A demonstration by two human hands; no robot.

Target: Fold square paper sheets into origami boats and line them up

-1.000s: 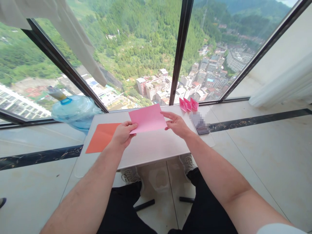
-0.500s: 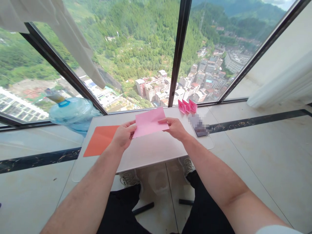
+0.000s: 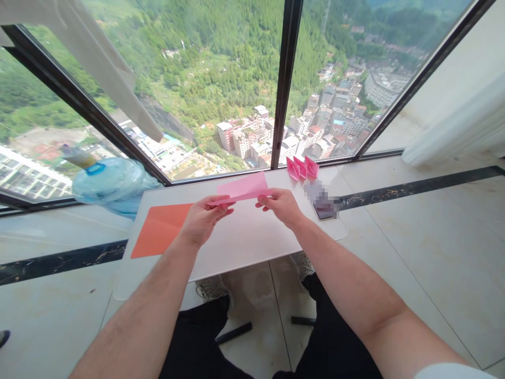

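A sheet of pink paper (image 3: 243, 185) is held up over the white table, its near edge bent up into a narrow strip. My left hand (image 3: 205, 217) pinches the sheet's left end between thumb and fingers. At the right end, my right hand (image 3: 279, 204) grips it the same way. An orange sheet of paper (image 3: 158, 230) lies flat on the table, partly behind my left wrist. Several folded pink paper pieces (image 3: 303, 168) stand in a row at the table's far right.
The low white table (image 3: 240, 252) stands against the window. A phone (image 3: 325, 210), partly blurred out, lies at its right end. To the left is a large blue water bottle (image 3: 114, 184). My shoes (image 3: 213, 289) are beneath the near edge.
The pink sheet, flat half a second ago, now has its near edge turned up. My fingers have shifted along its ends, and the view has moved slightly.
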